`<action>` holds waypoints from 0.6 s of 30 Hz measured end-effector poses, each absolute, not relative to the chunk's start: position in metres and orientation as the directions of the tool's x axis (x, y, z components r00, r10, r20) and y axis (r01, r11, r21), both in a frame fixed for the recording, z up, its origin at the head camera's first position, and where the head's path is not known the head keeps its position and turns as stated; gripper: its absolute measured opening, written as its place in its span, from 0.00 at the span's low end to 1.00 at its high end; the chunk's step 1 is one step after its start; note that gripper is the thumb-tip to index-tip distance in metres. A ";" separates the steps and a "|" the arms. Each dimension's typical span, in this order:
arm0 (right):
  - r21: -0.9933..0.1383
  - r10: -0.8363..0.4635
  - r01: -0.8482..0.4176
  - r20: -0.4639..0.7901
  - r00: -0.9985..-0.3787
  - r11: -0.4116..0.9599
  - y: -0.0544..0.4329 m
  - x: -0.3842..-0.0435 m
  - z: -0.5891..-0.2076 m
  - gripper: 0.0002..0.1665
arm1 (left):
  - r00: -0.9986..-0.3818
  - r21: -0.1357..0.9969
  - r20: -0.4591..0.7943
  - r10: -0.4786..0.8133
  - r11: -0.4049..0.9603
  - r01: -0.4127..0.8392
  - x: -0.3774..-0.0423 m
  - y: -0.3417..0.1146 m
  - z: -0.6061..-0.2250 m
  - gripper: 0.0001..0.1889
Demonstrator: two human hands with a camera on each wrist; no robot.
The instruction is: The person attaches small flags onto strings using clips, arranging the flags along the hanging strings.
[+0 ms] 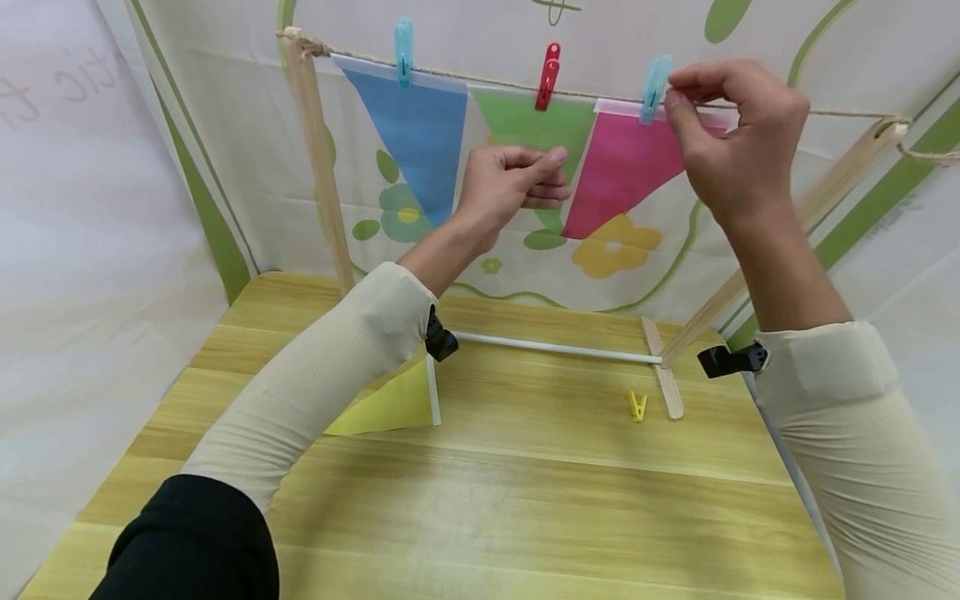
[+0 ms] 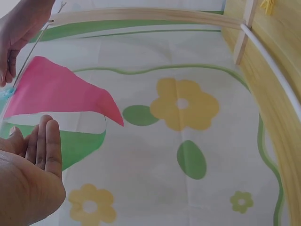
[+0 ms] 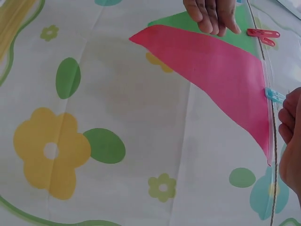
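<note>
Three triangular flags hang from a twine line: a blue flag (image 1: 420, 133), a green flag (image 1: 517, 125) and a pink flag (image 1: 630, 167). My right hand (image 1: 746, 137) is at the line's right part, its thumb and index finger pinching a light blue clothespin (image 1: 655, 90) at the pink flag's top edge. In front of the green flag, my left hand (image 1: 513, 179) holds nothing, its fingers fairly straight. Another light blue clothespin (image 1: 404, 52) is on the blue flag, and a red clothespin (image 1: 548, 77) grips the green one.
Wooden posts (image 1: 318, 150) carry the line, with a white rod (image 1: 555, 347) low between them. On the wood-grain table (image 1: 525, 500) lie a yellow flag (image 1: 397, 402), partly behind my left sleeve, and a yellow clothespin (image 1: 638, 407). A flower-printed cloth (image 1: 480, 271) hangs behind.
</note>
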State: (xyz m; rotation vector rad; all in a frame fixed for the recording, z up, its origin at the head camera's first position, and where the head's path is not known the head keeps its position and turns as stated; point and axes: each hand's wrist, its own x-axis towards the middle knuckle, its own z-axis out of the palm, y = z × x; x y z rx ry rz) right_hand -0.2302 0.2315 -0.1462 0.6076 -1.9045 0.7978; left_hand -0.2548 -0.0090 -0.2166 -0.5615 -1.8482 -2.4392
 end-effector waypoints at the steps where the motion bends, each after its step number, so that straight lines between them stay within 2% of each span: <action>1: -0.261 -0.075 -0.698 0.908 -0.411 0.667 0.231 -0.230 -0.147 0.14 | -0.934 0.926 0.302 0.191 -0.293 0.239 -0.255 -0.009 -0.217 0.15; 8: -0.189 -0.113 -0.724 0.931 -0.347 0.664 0.228 -0.225 -0.153 0.12 | -0.933 0.926 0.306 0.190 -0.288 0.245 -0.254 -0.014 -0.223 0.15; 18: -0.177 -0.130 -0.725 0.929 -0.345 0.666 0.235 -0.225 -0.171 0.13 | -0.942 0.934 0.284 0.178 -0.273 0.230 -0.256 -0.026 -0.236 0.16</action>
